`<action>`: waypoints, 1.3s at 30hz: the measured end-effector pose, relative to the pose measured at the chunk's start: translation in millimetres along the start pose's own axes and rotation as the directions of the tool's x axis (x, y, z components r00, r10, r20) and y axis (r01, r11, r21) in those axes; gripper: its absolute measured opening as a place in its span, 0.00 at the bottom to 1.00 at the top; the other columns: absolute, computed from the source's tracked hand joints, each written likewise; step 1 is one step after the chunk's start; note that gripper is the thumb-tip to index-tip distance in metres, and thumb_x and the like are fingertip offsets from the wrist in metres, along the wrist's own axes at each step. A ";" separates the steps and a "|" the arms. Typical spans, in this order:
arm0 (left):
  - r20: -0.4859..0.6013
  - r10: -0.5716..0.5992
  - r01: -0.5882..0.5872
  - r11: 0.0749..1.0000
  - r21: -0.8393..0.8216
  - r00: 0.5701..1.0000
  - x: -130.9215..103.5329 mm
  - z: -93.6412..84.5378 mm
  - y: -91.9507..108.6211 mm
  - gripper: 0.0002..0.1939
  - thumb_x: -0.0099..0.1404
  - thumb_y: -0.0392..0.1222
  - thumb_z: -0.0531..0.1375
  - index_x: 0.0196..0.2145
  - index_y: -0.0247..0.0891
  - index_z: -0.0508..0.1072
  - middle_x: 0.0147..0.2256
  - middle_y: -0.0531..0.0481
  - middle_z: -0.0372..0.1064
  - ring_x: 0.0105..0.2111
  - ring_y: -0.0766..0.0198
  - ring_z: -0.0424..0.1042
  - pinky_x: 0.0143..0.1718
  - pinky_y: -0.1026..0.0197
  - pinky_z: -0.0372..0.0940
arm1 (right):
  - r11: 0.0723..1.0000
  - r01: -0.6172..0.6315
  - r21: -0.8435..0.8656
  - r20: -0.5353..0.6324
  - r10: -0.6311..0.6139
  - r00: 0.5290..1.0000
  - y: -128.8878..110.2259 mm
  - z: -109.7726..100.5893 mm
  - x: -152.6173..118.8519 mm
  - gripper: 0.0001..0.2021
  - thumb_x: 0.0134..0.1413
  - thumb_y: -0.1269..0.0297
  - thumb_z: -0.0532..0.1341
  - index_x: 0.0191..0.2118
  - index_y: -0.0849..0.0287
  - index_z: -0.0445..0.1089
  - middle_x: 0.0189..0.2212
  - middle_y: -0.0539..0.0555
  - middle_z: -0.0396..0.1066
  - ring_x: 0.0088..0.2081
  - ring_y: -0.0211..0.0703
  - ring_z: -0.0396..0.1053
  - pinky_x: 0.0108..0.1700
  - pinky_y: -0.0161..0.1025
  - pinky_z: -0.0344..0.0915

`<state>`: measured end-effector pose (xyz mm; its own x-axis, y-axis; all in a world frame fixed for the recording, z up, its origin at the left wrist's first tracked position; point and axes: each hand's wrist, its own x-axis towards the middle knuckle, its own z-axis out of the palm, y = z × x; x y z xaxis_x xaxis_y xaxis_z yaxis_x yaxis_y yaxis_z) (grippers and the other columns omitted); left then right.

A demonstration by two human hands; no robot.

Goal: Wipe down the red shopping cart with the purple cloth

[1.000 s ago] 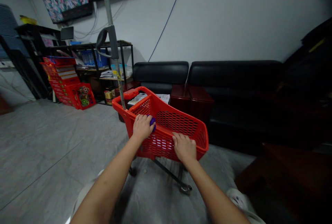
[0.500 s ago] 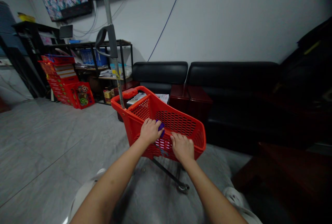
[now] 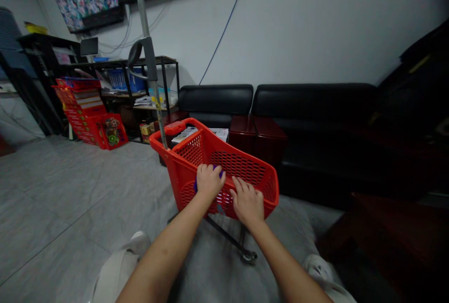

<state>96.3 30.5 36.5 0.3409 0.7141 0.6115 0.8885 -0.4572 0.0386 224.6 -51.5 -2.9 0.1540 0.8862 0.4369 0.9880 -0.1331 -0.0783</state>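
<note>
Both arms reach forward, palms down. Left hand (image 3: 210,183): fingers clamped round one purple cloth (image 3: 195,185) (probably cloth), directly under them. Right hand (image 3: 248,203): fingers clasp the rim of one red cart (image 3: 178,170) beneath.

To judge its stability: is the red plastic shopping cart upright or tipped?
Upright: the red plastic shopping cart opens upward, with its round grey wheel underneath.

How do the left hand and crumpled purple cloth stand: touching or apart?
Touching: the head view shows the purple cloth bunched under the left hand, emerging on both sides.
</note>
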 end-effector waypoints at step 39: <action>-0.059 -0.069 0.055 0.974 -0.218 0.996 -31.7 7.3 0.6 0.10 0.67 0.48 0.55 0.38 0.43 0.74 0.36 0.48 0.72 0.44 0.55 0.65 0.55 0.49 0.53 | 0.996 0.085 -0.018 0.175 -0.081 0.981 -3.1 -18.3 -15.9 0.26 0.70 0.56 0.37 0.53 0.55 0.70 0.35 0.58 0.79 0.37 0.45 0.76 0.39 0.38 0.61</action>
<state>88.3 11.5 11.4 0.2598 0.7116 0.6527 0.8177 -0.5217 0.2433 219.3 -73.3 6.8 0.0695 0.9580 0.2781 0.9976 -0.0652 -0.0249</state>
